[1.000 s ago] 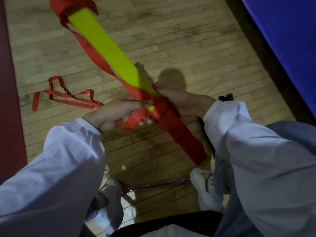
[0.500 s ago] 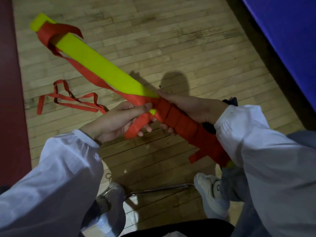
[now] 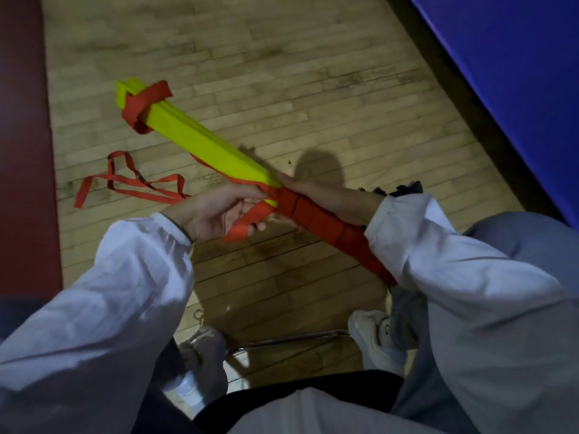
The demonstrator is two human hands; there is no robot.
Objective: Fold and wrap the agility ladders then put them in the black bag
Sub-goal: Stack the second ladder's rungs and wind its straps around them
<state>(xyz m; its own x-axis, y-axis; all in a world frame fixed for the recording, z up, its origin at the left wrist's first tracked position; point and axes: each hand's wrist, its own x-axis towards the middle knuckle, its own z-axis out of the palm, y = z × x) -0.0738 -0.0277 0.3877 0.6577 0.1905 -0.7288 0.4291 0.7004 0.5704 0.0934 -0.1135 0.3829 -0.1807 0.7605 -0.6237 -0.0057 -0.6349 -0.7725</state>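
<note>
Presently the yellow ladder bundle (image 3: 203,142) is held above the floor, the right hand (image 3: 322,195) curled round its wrapped half and the left hand (image 3: 216,211) pinching the red strap (image 3: 250,219) in a closed grip. Slack could loosen the coils, or the loose tail (image 3: 134,186) could snag on the wooden floor (image 3: 313,89), which a blue mat (image 3: 501,73) borders
</note>
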